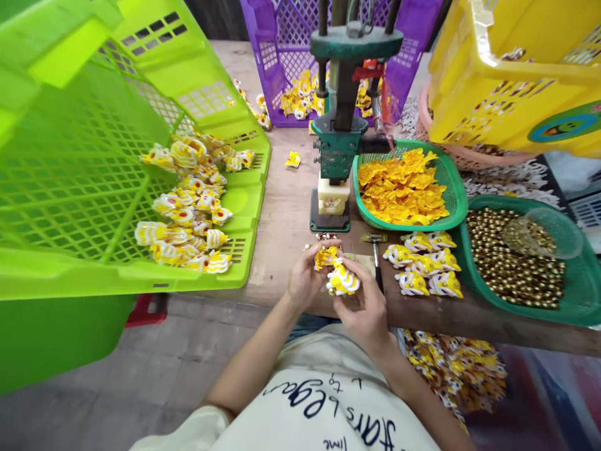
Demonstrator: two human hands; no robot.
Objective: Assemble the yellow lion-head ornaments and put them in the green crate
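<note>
My left hand (303, 277) is closed around a yellow plastic piece (325, 257) held in front of my body. In my right hand (369, 305), thumb and fingers grip a white-and-yellow striped plastic toy part (343, 280). The two parts meet or nearly meet; I cannot tell whether they are joined. Beyond my fingers lie tiny red and white bits (325, 237). A small hammer (377, 260) rests just right of my hands, its handle pointing toward me. Beside it, several white-and-yellow toy parts (425, 263) sit in rows.
A green press (338, 147) stands ahead. Right of it are a green basket (462, 199) of yellow pieces and a green tray (592, 294) of gold balls with a clear cup (539, 235). A lime crate (253, 250) lies left, a purple crate (263, 75) behind, a yellow crate (516, 100) right.
</note>
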